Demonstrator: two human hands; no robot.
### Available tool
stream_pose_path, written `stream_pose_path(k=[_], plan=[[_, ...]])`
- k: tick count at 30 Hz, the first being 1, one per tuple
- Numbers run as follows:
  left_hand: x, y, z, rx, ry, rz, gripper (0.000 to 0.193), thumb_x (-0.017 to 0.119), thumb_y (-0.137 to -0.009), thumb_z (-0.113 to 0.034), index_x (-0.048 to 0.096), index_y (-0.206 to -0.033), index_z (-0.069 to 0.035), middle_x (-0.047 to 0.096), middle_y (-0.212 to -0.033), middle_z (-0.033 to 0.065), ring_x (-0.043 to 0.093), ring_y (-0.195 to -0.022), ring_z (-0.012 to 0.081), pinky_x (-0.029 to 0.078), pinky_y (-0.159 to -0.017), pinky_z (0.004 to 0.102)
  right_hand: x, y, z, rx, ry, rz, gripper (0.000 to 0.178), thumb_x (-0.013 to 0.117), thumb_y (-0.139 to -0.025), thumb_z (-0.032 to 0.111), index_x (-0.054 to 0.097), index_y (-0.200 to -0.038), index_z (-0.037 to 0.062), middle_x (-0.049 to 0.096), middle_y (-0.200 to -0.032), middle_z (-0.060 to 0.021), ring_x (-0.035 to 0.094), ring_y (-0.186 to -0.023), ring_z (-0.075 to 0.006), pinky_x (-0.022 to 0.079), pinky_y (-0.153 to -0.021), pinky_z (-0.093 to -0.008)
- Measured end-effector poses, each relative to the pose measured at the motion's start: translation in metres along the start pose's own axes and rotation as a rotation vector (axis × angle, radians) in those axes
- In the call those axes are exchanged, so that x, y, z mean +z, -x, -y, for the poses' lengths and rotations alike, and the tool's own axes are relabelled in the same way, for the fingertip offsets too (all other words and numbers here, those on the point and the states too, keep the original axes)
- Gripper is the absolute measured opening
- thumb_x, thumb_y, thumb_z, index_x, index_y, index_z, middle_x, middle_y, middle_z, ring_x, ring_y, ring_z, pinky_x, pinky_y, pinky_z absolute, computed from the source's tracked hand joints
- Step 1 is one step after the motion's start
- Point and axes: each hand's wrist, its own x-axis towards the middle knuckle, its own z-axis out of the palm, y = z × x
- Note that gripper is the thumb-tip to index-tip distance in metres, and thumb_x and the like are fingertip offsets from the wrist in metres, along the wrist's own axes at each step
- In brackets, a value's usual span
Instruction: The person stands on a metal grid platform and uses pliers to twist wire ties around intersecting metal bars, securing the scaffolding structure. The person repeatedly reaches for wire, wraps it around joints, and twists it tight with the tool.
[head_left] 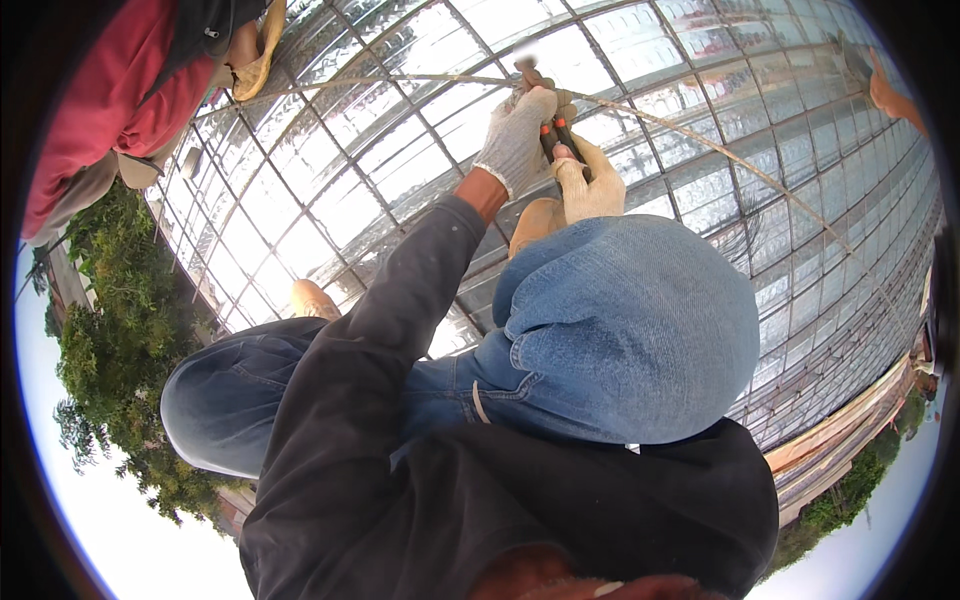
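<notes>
My left hand (512,138), in a whitish knit glove, closes round the upper part of a pair of pincers (549,143) with dark handles and orange bands. My right hand (594,183), in a pale glove, grips the lower handles just in front of my right knee. The tool's head points away from me and is slightly blurred. Both hands are over a grid of thin steel reinforcing bars (412,100). Any wire at the jaws is too small to make out.
Shiny ribbed metal sheeting (345,205) lies under the grid. A long thin rod (700,143) crosses it. My boots (537,222) are on the grid. At the far left stands a person in red (120,110); another person's limb (890,98) shows far right. Trees (125,330) border the left.
</notes>
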Motion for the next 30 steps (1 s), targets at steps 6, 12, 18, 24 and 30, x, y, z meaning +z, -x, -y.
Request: stream_pose_path(k=[6,12,18,24,30], plan=[[0.044,-0.020,0.017,-0.059,0.001,0.081,0.027,0.074,-0.109,-0.019,0.067,-0.128,-0.001,0.070,-0.117,0.0090,0.067,-0.105,0.0195,0.060,-0.094,0.0375,-0.039,-0.026,-0.029,-0.073,0.099,-0.102,0.034,0.071,-0.106,0.022,0.080,-0.131,0.0017,0.083,-0.113,-0.0196,0.080,-0.103,-0.0373,0.061,-0.092,-0.0478],[0.089,-0.033,0.066,-0.120,0.000,0.302,0.027,0.060,-0.104,-0.010,0.066,-0.128,0.001,0.073,-0.121,0.0142,0.071,-0.106,0.0262,0.059,-0.103,0.0453,-0.105,-0.004,-0.043,0.052,-0.002,-0.304,0.030,0.066,-0.105,0.025,0.082,-0.121,0.0049,0.081,-0.103,-0.0214,0.079,-0.100,-0.0405,0.059,-0.090,-0.0484],[0.091,-0.028,0.138,-0.262,-0.287,0.454,0.024,0.068,-0.107,-0.015,0.067,-0.127,-0.002,0.074,-0.116,0.0124,0.071,-0.099,0.0229,0.061,-0.094,0.0426,-0.152,0.057,-0.048,0.169,0.043,-0.545,0.031,0.062,-0.107,0.025,0.080,-0.120,0.0037,0.080,-0.100,-0.0212,0.078,-0.092,-0.0399,0.059,-0.085,-0.0489],[0.077,-0.006,0.195,-0.405,-0.318,0.433,0.010,0.069,-0.102,-0.015,0.070,-0.103,-0.006,0.071,-0.092,0.0042,0.065,-0.078,0.0162,0.053,-0.074,0.0324,-0.156,0.092,-0.060,0.220,0.108,-0.689,0.032,0.064,-0.104,0.025,0.081,-0.119,0.0019,0.080,-0.095,-0.0207,0.079,-0.089,-0.0366,0.059,-0.083,-0.0460],[0.108,0.032,0.140,-0.331,-0.371,0.401,0.019,0.074,-0.100,-0.023,0.071,-0.104,-0.005,0.066,-0.089,-0.0007,0.060,-0.081,0.0112,0.048,-0.075,0.0312,-0.155,0.099,-0.078,0.305,0.037,-0.652,0.032,0.065,-0.103,0.024,0.082,-0.120,0.0020,0.079,-0.089,-0.0190,0.077,-0.081,-0.0328,0.058,-0.078,-0.0422]])
